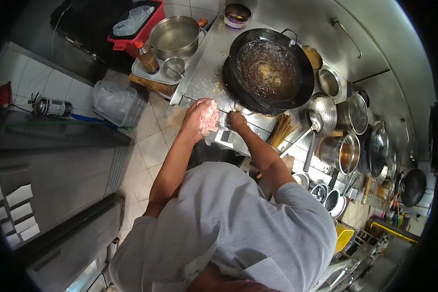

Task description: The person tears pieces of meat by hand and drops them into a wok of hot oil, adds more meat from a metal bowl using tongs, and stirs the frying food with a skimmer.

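Observation:
My left hand [194,116] is closed around a handful of raw, pale pink meat pieces [209,118], held over the stove's front edge. My right hand [237,121] is curled at the front of the stove, just below the wok; what its fingers grip, if anything, is hidden. Dark, bubbling oil with a paler patch in the middle fills the large black wok [304,80], which sits on the steel stove [199,73]. A straw brush [282,130] lies to the right of my right forearm.
Left of the stove, a tray [168,87] carries a steel pot [176,35], a bottle [147,58] and a small strainer [173,67]. On the right are a perforated skimmer [322,108], a ladle [315,120], and several pots and bowls. A red bin [141,41] stands back left.

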Tool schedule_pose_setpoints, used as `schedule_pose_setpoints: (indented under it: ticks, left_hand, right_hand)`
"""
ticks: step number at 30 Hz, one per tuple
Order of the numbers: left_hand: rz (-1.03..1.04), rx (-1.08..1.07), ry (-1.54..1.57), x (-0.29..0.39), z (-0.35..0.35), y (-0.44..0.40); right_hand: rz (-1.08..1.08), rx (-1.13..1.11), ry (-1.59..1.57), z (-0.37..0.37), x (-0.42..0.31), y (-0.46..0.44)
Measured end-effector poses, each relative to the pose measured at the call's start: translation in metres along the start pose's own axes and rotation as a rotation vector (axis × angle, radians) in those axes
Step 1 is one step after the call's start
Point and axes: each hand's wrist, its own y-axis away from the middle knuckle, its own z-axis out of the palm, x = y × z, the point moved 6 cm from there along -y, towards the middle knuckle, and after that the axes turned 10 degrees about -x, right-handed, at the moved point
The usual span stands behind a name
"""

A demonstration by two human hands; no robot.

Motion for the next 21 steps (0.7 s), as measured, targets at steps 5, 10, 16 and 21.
schedule_pose_setpoints:
  ticks: [5,10,16,21]
  left_hand:
    - [0.021,0.071,-0.005,0.003,-0.007,0.003]
    - [-0.009,0.002,-0.223,0.0,0.002,0.0]
    - [0.025,-0.189,-0.438,-0.012,0.047,-0.011]
    - [0.236,-0.165,-0.727,-0.013,0.046,-0.022]
  right_hand:
    - [-0.104,0.115,-0.27,-0.029,-0.003,0.032]
    - [-0.382,0.071,-1.859,-0.118,-0.046,0.138]
    - [-0.339,0.128,-1.717,-0.169,-0.071,0.185]
    - [-0.365,0.194,-1.598,-0.182,-0.072,0.2]
